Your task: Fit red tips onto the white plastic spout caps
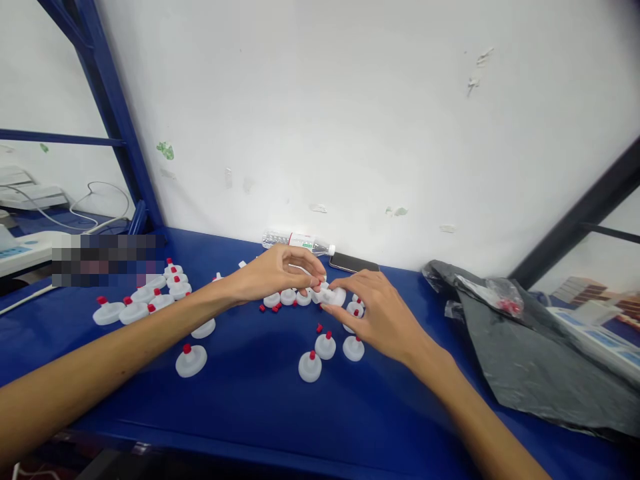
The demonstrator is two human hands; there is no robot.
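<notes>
In the head view my right hand (377, 310) grips a white disc-shaped lid (336, 297) between thumb and fingers, tilted above the table. My left hand (280, 273) is pinched around a small red cap (318, 286) close to the middle of that lid. The fingertips partly hide both parts, and I cannot tell whether they touch. Below the hands stand several white lids with red caps on their spouts, one of them a capped lid (310, 367) at the front. A loose red cap (319, 328) lies near it, and more loose caps (276, 308) are under my left hand.
More capped lids (191, 361) are grouped on the left of the blue table (240, 407). A clear plastic bottle (300, 242) lies by the wall beside a dark phone (353, 263). A grey plastic bag (525, 353) covers the right side. Blue frame posts (117, 113) rise at the left.
</notes>
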